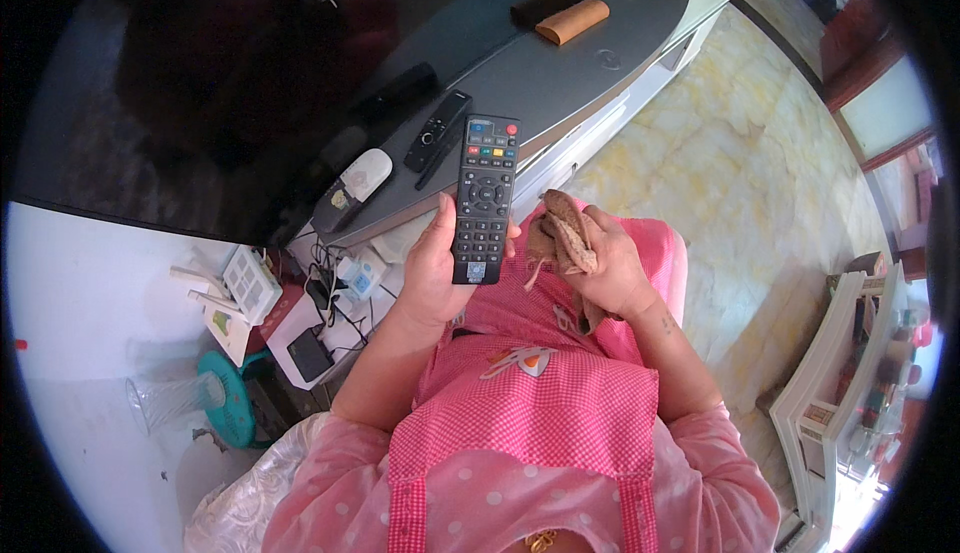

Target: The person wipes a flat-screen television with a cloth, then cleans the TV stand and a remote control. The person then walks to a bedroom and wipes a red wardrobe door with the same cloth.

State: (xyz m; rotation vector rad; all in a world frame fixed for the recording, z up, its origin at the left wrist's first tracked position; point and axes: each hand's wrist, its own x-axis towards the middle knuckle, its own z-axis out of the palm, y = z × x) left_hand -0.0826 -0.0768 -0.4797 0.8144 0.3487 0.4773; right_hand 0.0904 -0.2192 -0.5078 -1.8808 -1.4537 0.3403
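Observation:
My left hand (436, 274) holds a black remote control (486, 200) upright by its lower half, thumb along one edge, buttons facing me. To its right, my right hand (609, 264) grips a crumpled brown cloth (561, 236), part of which hangs below the palm. The cloth and the remote are apart. Just beyond the remote, a second black remote (438, 131) lies on the dark grey cabinet top (517, 80). Left of that lies another remote (352, 189) with a white, picture-printed upper part.
A large dark television screen (225, 103) stands along the cabinet's back. Farther along the top lies a brown case (573, 21). Cables and a white power adapter (361, 275) sit at lower left, near a teal stool (226, 399). White shelving (814, 403) stands at right.

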